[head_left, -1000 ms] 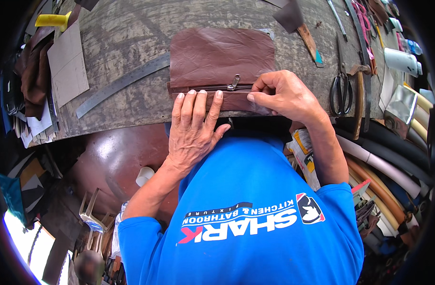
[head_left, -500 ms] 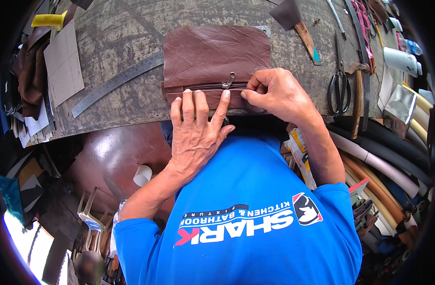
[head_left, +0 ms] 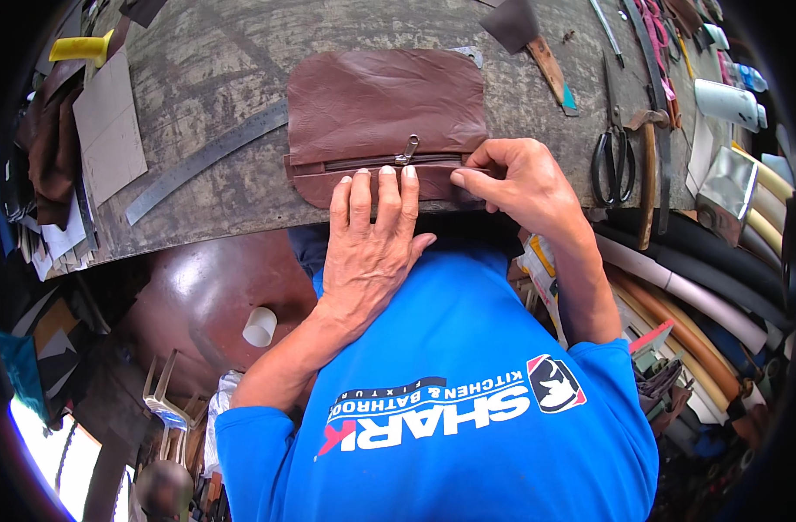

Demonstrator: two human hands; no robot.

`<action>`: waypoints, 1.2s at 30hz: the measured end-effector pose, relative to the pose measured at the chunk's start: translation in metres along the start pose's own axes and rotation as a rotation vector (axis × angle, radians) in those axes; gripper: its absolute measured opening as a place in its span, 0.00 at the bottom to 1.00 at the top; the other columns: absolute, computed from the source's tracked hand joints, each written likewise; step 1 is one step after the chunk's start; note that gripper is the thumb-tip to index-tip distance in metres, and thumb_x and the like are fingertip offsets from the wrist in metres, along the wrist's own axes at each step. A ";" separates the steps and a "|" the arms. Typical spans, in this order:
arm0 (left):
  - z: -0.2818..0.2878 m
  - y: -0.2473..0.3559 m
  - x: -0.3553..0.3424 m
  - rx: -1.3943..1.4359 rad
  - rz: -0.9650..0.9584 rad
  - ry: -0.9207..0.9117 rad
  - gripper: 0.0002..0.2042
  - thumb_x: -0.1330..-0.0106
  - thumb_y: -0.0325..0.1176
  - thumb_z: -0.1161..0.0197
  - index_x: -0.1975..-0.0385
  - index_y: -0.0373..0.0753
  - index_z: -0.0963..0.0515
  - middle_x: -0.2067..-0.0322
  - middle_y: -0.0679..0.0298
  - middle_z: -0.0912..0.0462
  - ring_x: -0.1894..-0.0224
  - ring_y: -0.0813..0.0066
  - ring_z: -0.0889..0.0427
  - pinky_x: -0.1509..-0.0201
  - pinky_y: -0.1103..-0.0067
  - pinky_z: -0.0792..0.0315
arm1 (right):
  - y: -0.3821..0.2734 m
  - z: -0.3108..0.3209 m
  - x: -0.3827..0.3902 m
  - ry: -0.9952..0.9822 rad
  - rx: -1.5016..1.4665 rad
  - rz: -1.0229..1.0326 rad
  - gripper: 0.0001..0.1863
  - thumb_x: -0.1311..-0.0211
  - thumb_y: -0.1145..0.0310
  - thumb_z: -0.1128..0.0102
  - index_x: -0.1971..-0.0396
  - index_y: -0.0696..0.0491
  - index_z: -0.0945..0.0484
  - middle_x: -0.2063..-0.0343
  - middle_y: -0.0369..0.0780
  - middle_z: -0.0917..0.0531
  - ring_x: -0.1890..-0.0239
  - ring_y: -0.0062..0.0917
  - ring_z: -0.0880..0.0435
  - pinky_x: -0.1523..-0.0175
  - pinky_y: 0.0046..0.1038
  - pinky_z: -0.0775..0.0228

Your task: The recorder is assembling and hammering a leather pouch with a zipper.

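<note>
From my remote seat I see a brown leather panel (head_left: 386,100) lying flat at the near edge of a worn workbench (head_left: 198,70), directly before the person, with a zipper (head_left: 354,163) set across its lower part and the metal zipper pull (head_left: 408,150) standing near the middle. The left hand (head_left: 372,244) is spread, its fingertips resting on the leather strip below the zipper, thumb out to the side; I judge this is to keep the strip flat. The right hand (head_left: 519,178) has thumb and forefinger pinched at the strip's right end, probably to control that edge; its other fingers are curled and partly hidden. A steel ruler (head_left: 206,165) runs from the panel's left side, its markings too small for me to read. To the right, black-handled scissors (head_left: 615,165) and a wooden-handled hammer (head_left: 647,165) lie within reach, perhaps for convenience, and a white bottle (head_left: 728,103) lies on its side beyond them. Below the bench's right side, rolls of material (head_left: 693,348) are stacked lengthwise, likely to save room. The person's blue shirt (head_left: 502,296) carries upside-down white lettering, one letter red, beside a framed emblem.
</note>
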State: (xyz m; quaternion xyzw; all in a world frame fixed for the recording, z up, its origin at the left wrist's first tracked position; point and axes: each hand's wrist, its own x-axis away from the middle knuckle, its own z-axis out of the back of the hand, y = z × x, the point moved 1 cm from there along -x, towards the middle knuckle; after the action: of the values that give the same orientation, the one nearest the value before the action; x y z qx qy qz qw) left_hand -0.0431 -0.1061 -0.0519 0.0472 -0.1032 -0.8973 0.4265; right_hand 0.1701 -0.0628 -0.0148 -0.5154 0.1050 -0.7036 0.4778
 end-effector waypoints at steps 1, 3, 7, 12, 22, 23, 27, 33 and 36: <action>0.001 0.000 0.000 -0.007 0.007 0.000 0.43 0.43 0.54 0.30 0.32 0.35 0.35 0.38 0.51 0.36 0.36 0.49 0.37 0.31 0.55 0.40 | 0.002 0.002 0.003 0.001 0.000 -0.004 0.15 0.43 0.62 0.30 0.69 0.63 0.15 0.83 0.42 0.17 0.79 0.21 0.16 0.72 0.26 0.26; 0.000 0.002 0.001 -0.017 0.002 -0.002 0.43 0.43 0.54 0.30 0.31 0.38 0.35 0.38 0.50 0.36 0.36 0.48 0.38 0.30 0.54 0.41 | 0.006 0.005 0.007 0.028 -0.002 -0.063 0.15 0.39 0.60 0.30 0.66 0.59 0.15 0.81 0.34 0.18 0.78 0.15 0.19 0.77 0.20 0.30; 0.000 0.004 -0.001 -0.015 0.005 -0.008 0.43 0.43 0.55 0.30 0.29 0.40 0.37 0.39 0.49 0.36 0.36 0.46 0.37 0.30 0.53 0.41 | 0.013 0.006 0.008 0.039 -0.059 -0.051 0.15 0.39 0.61 0.31 0.65 0.59 0.15 0.81 0.34 0.18 0.78 0.15 0.18 0.77 0.20 0.30; -0.001 0.007 -0.001 -0.016 0.011 0.001 0.43 0.42 0.54 0.30 0.28 0.42 0.38 0.40 0.48 0.36 0.37 0.44 0.36 0.31 0.51 0.39 | 0.009 0.006 0.007 0.045 -0.072 -0.064 0.16 0.42 0.63 0.31 0.66 0.64 0.15 0.81 0.41 0.16 0.79 0.18 0.17 0.73 0.24 0.26; 0.003 0.013 -0.008 -0.010 0.049 -0.016 0.41 0.44 0.49 0.26 0.30 0.46 0.34 0.41 0.50 0.36 0.36 0.46 0.38 0.32 0.52 0.40 | 0.018 0.000 0.007 0.120 -0.068 0.015 0.15 0.44 0.64 0.29 0.68 0.63 0.15 0.80 0.43 0.15 0.77 0.22 0.16 0.69 0.28 0.24; 0.004 0.013 -0.010 0.003 0.055 -0.018 0.40 0.44 0.48 0.26 0.31 0.44 0.33 0.41 0.49 0.35 0.37 0.47 0.37 0.32 0.52 0.40 | 0.017 -0.001 0.008 0.141 -0.023 0.035 0.15 0.44 0.63 0.29 0.69 0.63 0.15 0.80 0.44 0.16 0.77 0.24 0.16 0.68 0.29 0.24; 0.002 0.014 -0.018 0.039 -0.038 0.024 0.39 0.45 0.45 0.26 0.33 0.39 0.32 0.42 0.49 0.33 0.38 0.49 0.35 0.33 0.54 0.39 | 0.015 -0.003 0.008 0.186 0.075 0.059 0.16 0.46 0.62 0.28 0.70 0.62 0.15 0.80 0.46 0.16 0.77 0.28 0.16 0.67 0.30 0.24; 0.004 0.018 -0.019 0.036 -0.069 -0.014 0.38 0.45 0.44 0.26 0.33 0.39 0.31 0.42 0.48 0.32 0.38 0.49 0.34 0.33 0.56 0.38 | 0.021 -0.006 0.011 0.236 -0.010 0.020 0.16 0.46 0.61 0.28 0.71 0.62 0.15 0.81 0.45 0.17 0.77 0.27 0.16 0.68 0.29 0.24; 0.002 0.024 -0.020 -0.003 -0.051 -0.027 0.39 0.44 0.46 0.27 0.31 0.41 0.33 0.42 0.48 0.33 0.37 0.48 0.35 0.33 0.55 0.39 | 0.022 -0.008 0.012 0.254 -0.049 0.004 0.16 0.46 0.61 0.28 0.72 0.61 0.15 0.82 0.44 0.18 0.78 0.26 0.16 0.69 0.29 0.24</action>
State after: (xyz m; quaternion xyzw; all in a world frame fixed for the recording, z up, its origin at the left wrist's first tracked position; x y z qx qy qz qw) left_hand -0.0128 -0.1052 -0.0444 0.0372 -0.1060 -0.9086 0.4022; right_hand 0.1760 -0.0867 -0.0244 -0.4336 0.1826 -0.7594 0.4493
